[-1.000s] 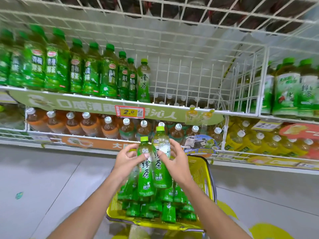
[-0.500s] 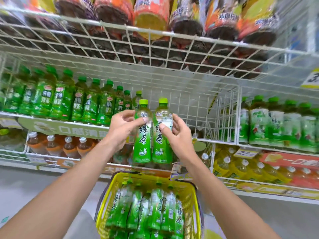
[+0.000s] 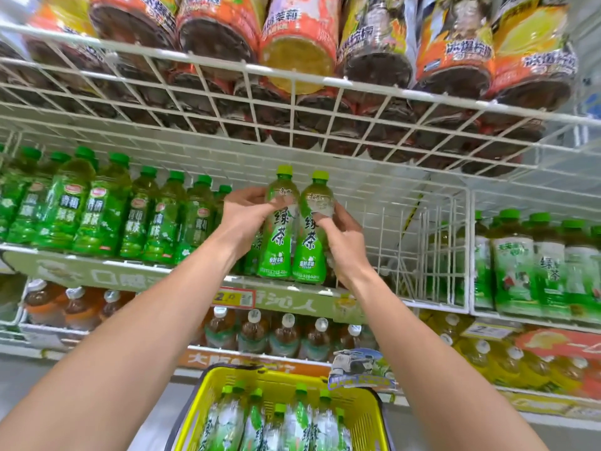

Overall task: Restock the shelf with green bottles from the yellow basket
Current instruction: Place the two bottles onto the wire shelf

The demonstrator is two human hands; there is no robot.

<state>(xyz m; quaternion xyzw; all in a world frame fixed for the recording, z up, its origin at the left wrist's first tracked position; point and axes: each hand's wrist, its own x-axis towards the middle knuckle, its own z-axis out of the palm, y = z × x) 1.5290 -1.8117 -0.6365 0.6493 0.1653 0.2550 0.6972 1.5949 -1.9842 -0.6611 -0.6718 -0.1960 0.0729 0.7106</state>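
The white wire shelf [image 3: 146, 276] carries a row of upright green-capped bottles [image 3: 97, 216] (crowded along its left half).

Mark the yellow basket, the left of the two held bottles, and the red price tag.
basket [image 3: 366, 415]: head view, right inner wall.
left bottle [image 3: 279, 245]: head view, middle of its label.
price tag [image 3: 232, 297]: head view, its centre.
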